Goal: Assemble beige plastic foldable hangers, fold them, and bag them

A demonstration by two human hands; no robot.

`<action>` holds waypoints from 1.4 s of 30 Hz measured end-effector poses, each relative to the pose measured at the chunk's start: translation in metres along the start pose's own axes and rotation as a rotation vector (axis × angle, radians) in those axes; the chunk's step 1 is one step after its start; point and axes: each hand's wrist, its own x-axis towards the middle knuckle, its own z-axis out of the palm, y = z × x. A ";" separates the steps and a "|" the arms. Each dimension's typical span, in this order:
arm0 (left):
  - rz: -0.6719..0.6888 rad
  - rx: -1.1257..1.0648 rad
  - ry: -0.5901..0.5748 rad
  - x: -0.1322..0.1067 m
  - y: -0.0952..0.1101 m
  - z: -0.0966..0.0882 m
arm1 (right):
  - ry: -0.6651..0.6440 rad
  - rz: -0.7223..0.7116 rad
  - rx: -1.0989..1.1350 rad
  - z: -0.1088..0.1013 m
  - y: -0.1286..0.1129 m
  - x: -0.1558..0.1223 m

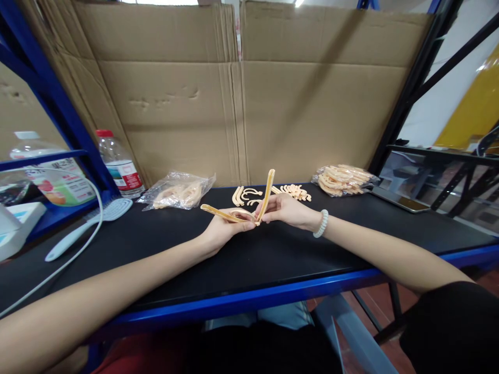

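My left hand (pixel 225 231) is closed on a long beige strip (pixel 218 211), which points out to the left. Between the fingers of my right hand (pixel 286 210) another slim beige strip (pixel 267 192) stands nearly upright, tilted a little right. The two strips' lower ends come together at my fingertips; whether they are joined I cannot tell. A curved beige part (pixel 242 212) also shows by my left fingers. Just behind my hands, small curved beige pieces (pixel 238 196) lie on the table, with a row of several more (pixel 298 192) to the right.
A clear bag of beige parts (pixel 183 192) lies at the back left, another bag (pixel 343 180) at the back right. Left stand a red-capped bottle (pixel 122 169), a pale hairbrush (pixel 91 223) and a white cable (pixel 97 208). A phone (pixel 399 200) lies right. Cardboard (pixel 312 104) walls the back.
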 end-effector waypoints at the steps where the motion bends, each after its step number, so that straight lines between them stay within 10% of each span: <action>1: 0.001 0.008 -0.004 0.000 0.000 0.000 | -0.004 -0.006 -0.016 0.000 -0.001 0.000; 17: -0.004 -0.005 0.024 -0.003 0.000 0.001 | -0.062 -0.032 -0.132 0.004 -0.002 -0.003; 33: -0.107 -0.202 0.066 0.002 0.008 0.000 | 0.236 -0.076 -0.050 0.022 0.009 -0.002; 42: -0.168 -0.224 0.112 0.020 0.032 -0.035 | 0.187 -0.099 -0.041 -0.037 -0.016 0.003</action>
